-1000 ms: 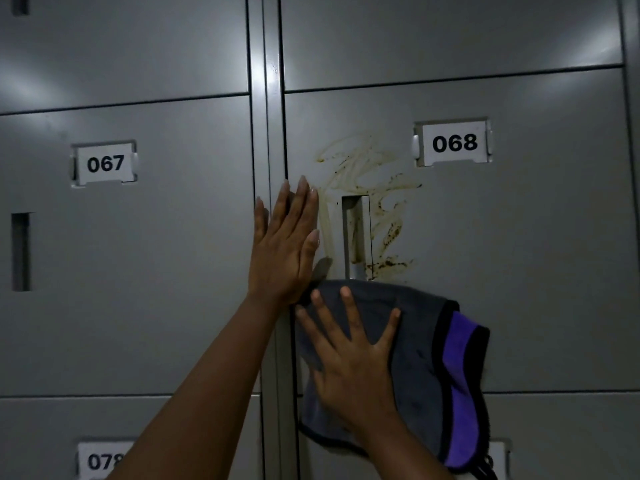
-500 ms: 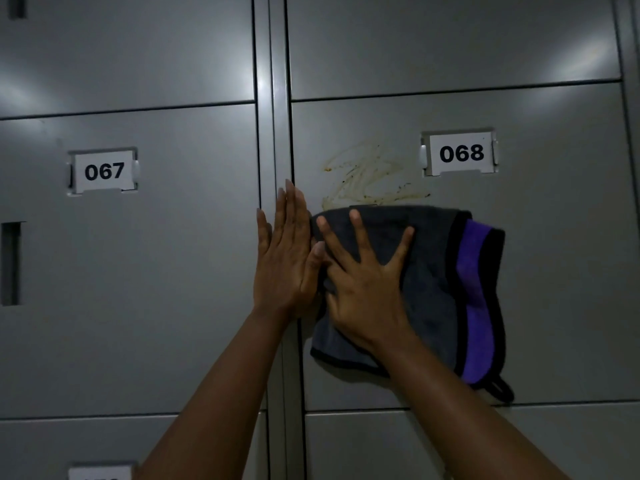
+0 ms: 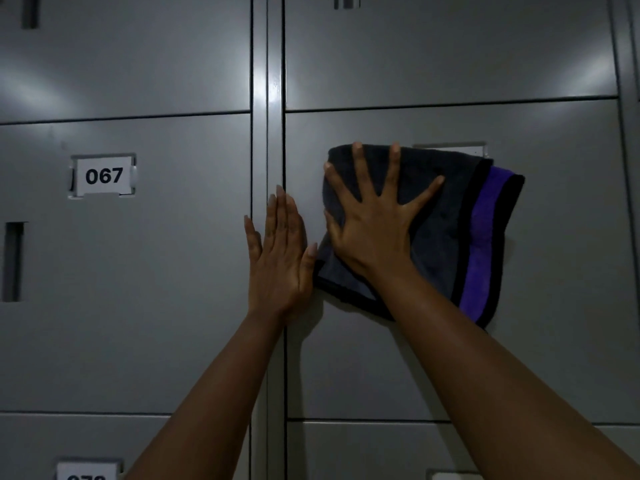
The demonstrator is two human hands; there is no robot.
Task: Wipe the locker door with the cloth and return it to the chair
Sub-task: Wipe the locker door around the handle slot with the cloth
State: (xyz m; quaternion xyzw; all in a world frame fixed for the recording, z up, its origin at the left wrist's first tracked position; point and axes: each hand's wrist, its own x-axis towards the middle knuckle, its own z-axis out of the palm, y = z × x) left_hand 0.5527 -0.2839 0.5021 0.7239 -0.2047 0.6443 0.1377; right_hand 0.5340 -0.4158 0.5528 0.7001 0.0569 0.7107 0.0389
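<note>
The right hand [image 3: 372, 230] lies flat with fingers spread wide, pressing the grey cloth [image 3: 436, 237] against the locker door [image 3: 561, 258]. The cloth's purple-and-black edge [image 3: 483, 244] hangs just right of that hand, and its top seems to cover a number plate [image 3: 453, 149], mostly hidden. The left hand [image 3: 280, 258] rests flat, fingers together, just left of the cloth, over the door's seam. Further left sits the 067 label [image 3: 103, 175].
</note>
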